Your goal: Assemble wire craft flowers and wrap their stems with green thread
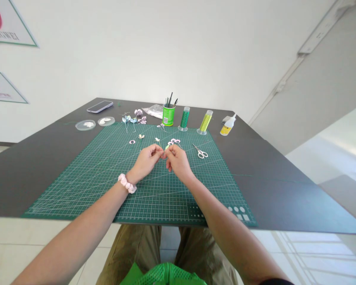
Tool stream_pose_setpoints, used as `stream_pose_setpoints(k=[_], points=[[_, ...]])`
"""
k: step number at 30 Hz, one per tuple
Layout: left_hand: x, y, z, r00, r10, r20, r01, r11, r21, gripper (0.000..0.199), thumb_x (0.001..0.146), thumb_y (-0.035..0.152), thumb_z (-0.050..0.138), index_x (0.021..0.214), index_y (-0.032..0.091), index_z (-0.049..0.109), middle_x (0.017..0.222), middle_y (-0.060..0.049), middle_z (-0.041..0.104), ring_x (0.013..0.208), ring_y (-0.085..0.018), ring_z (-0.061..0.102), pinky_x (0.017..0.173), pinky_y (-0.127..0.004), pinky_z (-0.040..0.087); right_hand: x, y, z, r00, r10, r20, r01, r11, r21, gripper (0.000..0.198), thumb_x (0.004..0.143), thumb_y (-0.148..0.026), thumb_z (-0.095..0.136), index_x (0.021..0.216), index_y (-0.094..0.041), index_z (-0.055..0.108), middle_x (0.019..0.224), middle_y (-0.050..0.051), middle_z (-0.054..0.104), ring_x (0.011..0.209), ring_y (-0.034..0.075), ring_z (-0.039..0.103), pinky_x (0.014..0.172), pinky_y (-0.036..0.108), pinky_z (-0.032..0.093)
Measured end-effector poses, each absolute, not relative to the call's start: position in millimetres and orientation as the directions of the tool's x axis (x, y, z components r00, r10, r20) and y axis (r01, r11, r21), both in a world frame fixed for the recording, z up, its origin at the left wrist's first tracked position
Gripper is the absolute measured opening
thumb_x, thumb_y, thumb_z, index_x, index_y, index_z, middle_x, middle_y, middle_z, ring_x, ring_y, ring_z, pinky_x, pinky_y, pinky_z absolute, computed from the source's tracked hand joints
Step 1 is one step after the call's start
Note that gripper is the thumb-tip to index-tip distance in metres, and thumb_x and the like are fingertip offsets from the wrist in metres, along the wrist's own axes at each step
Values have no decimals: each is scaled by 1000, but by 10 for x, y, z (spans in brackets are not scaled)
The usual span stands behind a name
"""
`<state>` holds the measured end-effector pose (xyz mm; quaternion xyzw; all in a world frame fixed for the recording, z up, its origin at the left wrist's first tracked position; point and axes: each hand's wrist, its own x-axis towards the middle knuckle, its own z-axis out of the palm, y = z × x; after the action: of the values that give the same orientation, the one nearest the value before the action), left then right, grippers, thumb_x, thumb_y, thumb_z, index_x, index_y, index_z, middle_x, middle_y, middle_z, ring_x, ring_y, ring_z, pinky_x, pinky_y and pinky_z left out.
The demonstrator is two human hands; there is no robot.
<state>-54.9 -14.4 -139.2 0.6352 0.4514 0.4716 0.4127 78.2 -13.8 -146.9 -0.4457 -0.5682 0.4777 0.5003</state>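
Note:
My left hand (148, 159), with a pink scrunchie (127, 183) on its wrist, is closed in a pinch over the green cutting mat (106, 186). Fingertip to fingertip with it, my right hand (179, 161) pinches too. A small yellow-green petal piece (167, 147) shows at the right fingertips; what the left fingers hold is too small to make out. Just beyond the hands lie pink-and-white wired flowers (174, 141) and a small pale petal piece on a stem (157, 139). A cream petal piece (141, 136) and a pink ring-shaped piece (132, 142) lie to the left.
White-handled scissors (201, 153) lie right of my hands. Behind stand a green can of tools (168, 115), a green wire spool (184, 118), a yellow spool (205, 122) and a glue bottle (228, 125). Blue wired flowers (129, 119), shallow dishes (85, 125) and a phone (100, 106) are left.

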Motion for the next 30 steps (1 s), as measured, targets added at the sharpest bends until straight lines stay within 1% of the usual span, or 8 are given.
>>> stream_pose_setpoints(k=[2, 4, 8, 12, 18, 20, 25, 30], points=[[-548, -152, -1392, 120, 950, 288, 263, -310, 914, 14, 80, 22, 59, 67, 18, 59, 54, 5, 47, 52, -11, 39, 55, -25, 31, 777, -135, -1482, -106, 984, 143, 9, 145, -989, 19, 82, -23, 53, 64, -22, 47, 44, -9, 48, 30, 7, 39, 32, 19, 29], [-547, -154, -1396, 98, 945, 313, 296, -328, 897, 12, 79, 21, 60, 68, 18, 59, 55, 5, 48, 54, -11, 41, 57, -25, 33, 778, -125, -1501, -96, 982, 164, 14, 166, -986, 20, 81, -24, 55, 62, -23, 47, 44, -10, 44, 31, 7, 36, 33, 21, 27], [-549, -141, -1419, 92, 952, 292, 255, -306, 917, 6, 79, 22, 61, 75, 18, 65, 60, 3, 55, 58, -13, 47, 59, -25, 36, 790, -99, -1527, -70, 971, 228, 64, 233, -970, 19, 79, -23, 58, 61, -23, 50, 43, -9, 40, 37, 9, 34, 39, 23, 25], [-550, -134, -1432, 91, 949, 301, 270, -314, 910, 11, 79, 21, 61, 79, 18, 71, 66, 0, 63, 64, -14, 52, 64, -26, 39, 794, -107, -1509, -67, 969, 236, 76, 241, -968, 19, 79, -22, 54, 61, -23, 49, 44, -9, 39, 39, 10, 32, 42, 25, 22], [-537, -157, -1410, 74, 947, 313, 283, -321, 904, 11, 78, 20, 61, 75, 18, 71, 59, 2, 60, 57, -13, 51, 60, -26, 39, 791, -159, -1463, -32, 942, 333, 180, 333, -926, 19, 77, -20, 54, 59, -22, 52, 44, -9, 33, 42, 9, 26, 46, 27, 17], [-537, -165, -1400, 64, 942, 330, 289, -334, 897, 11, 78, 20, 61, 73, 18, 70, 60, 1, 60, 59, -13, 52, 62, -26, 41, 793, -152, -1463, -27, 946, 323, 173, 322, -931, 18, 77, -20, 55, 59, -22, 53, 44, -9, 33, 42, 9, 26, 46, 27, 17], [-545, -165, -1385, 57, 937, 344, 306, -345, 888, 10, 78, 21, 61, 73, 18, 69, 60, 1, 61, 59, -14, 55, 63, -27, 44, 805, -98, -1483, -43, 975, 218, 115, 222, -968, 17, 77, -25, 57, 60, -21, 54, 42, -9, 35, 40, 9, 26, 44, 26, 19], [-551, -138, -1418, 62, 938, 341, 280, -344, 896, 9, 75, 24, 63, 76, 17, 69, 63, 1, 65, 59, -14, 57, 64, -28, 47, 823, -90, -1485, -56, 977, 207, 70, 211, -975, 16, 75, -28, 60, 62, -20, 55, 45, -9, 37, 42, 8, 28, 44, 24, 20]])
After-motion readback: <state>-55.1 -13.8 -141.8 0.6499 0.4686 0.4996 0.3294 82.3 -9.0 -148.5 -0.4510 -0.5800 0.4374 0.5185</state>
